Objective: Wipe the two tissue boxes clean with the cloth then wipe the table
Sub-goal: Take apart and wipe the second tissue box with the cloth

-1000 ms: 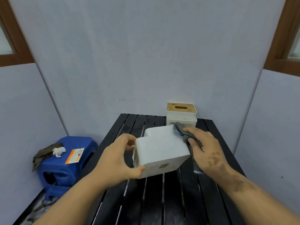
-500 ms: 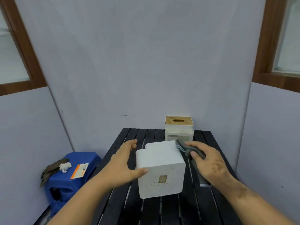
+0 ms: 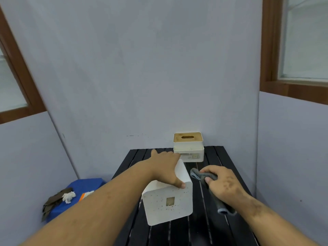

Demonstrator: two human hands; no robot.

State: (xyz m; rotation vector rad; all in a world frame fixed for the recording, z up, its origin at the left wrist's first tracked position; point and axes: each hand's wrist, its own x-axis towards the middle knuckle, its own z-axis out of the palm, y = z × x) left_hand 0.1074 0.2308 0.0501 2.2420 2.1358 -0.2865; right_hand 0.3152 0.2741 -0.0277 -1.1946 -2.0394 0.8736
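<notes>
A white tissue box [image 3: 168, 201] lies tipped on the black slatted table [image 3: 195, 228], its speckled face with a small square label turned toward me. My left hand [image 3: 165, 167] lies across its top, thumb hooked over the near edge. Just to the right, my right hand [image 3: 221, 183] grips a grey cloth [image 3: 197, 174], a little apart from the box; the cloth's tail hangs out below my wrist. A second white tissue box [image 3: 188, 148] with a wooden lid stands upright at the table's far end.
A blue plastic stool [image 3: 83, 185] stands to the left of the table, carrying a brown rag, a crumpled white tissue and an orange-and-white card. Grey partition walls close in behind and on both sides. Wood-framed windows sit high at left and right.
My left hand slid from the box's left side onto its top. The cloth and my right hand came off the box's right side. The camera tilted up.
</notes>
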